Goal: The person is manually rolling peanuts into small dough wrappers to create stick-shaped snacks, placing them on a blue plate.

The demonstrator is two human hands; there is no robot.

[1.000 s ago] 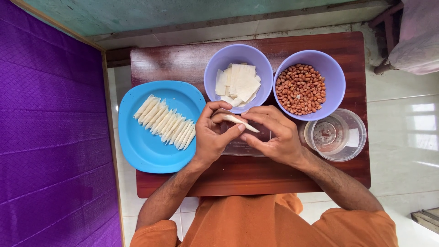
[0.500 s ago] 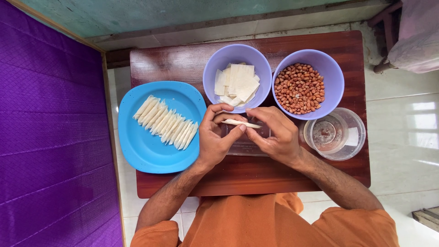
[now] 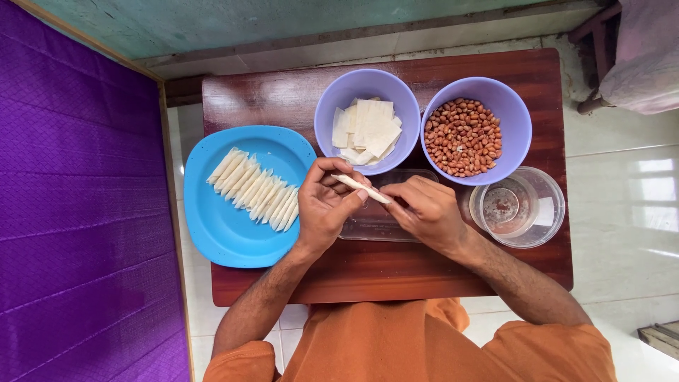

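**Rolling a wrapper over the small table**

I hold a thin rolled wrapper (image 3: 361, 188) between both hands, above a clear shallow tray (image 3: 375, 228) that sits on the wooden table (image 3: 269, 92) just in front of me. My left hand (image 3: 324, 205) is curled nearly closed, thumb and fingertips pinching the left end of the roll. My right hand (image 3: 424, 211) is also mostly closed, its fingertips pressed to the right end, so the roll lies slanted between them, its left end a little farther from me than its right.

To the left of my left hand lies a blue plate (image 3: 219, 233), and on it a row of finished rolls (image 3: 256, 191) lies side by side, each touching the next, running slantwise across the plate. The nearest roll in the row is just beside my left thumb.

On the far side of my hands stand two lilac bowls. The left bowl (image 3: 332, 106) holds flat white wrapper sheets (image 3: 369, 129), stacked loosely. The right bowl (image 3: 516, 117) is filled with peanuts (image 3: 463, 138), red-brown in their skins. The two bowls almost touch.

To the right of my right hand stands a clear round container (image 3: 548, 205); I cannot tell what is in it.
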